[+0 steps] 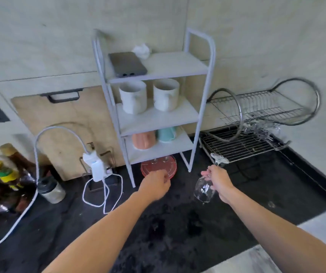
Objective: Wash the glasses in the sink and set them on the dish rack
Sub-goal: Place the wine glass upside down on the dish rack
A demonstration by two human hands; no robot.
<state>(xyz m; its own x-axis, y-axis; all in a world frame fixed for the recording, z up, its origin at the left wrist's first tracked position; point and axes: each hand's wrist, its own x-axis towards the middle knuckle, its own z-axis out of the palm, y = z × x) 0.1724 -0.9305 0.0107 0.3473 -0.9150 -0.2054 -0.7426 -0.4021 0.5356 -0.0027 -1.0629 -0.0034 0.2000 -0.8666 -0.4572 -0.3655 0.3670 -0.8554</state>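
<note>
Head view: the right hand (pixel 218 182) grips a wine glass (pixel 204 191) by its stem, bowl tipped down (likely to drain), just short of the dish rack (pixel 247 146) at far right. The left hand (pixel 156 184) has its fingers curled beside a red tray (pixel 152 166); whether they pinch anything I cannot tell.

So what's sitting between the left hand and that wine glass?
Nothing but bare dark countertop, in the head view. The left hand and the wine glass, held by the right hand, are apart.
</note>
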